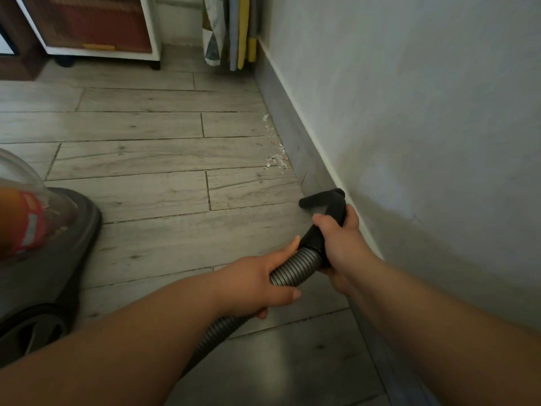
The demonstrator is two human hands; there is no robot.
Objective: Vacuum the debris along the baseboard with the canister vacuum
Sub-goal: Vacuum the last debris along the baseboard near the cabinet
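Small white and coloured scraps of debris (275, 155) lie on the wood-look floor against the grey baseboard (295, 136), which runs along the right wall. The black vacuum nozzle (320, 199) rests near the baseboard, a short way in front of the debris. My right hand (339, 241) is shut on the black handle just behind the nozzle. My left hand (260, 284) grips the ribbed grey hose (292, 269) a little further back. The canister vacuum (44, 244), with a clear dome and orange-red body, stands on the floor at the left.
A white cabinet (96, 27) on dark feet stands at the back left. Folded patterned, grey and yellow items (231, 30) lean in the far corner by the wall. The pale wall (409, 112) fills the right side.
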